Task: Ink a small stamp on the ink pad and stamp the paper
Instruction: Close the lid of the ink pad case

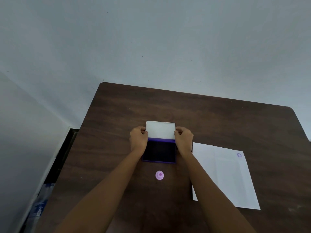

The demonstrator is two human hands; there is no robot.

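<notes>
A purple ink pad (159,151) lies in the middle of the dark wooden table (218,118), its dark inked face showing. Its white lid (160,130) stands tilted up at the far side. My left hand (138,138) pinches the lid's left edge and my right hand (183,138) pinches its right edge. A small pink round stamp (159,175) stands on the table just in front of the pad, untouched. To the right lies a white sheet of paper (225,175) with one purple round stamp mark (239,155) near its far right corner.
A pale wall rises behind the table's far edge. At the left, past the table's edge, there is a dark gap with a plastic-wrapped bundle (39,206) low down.
</notes>
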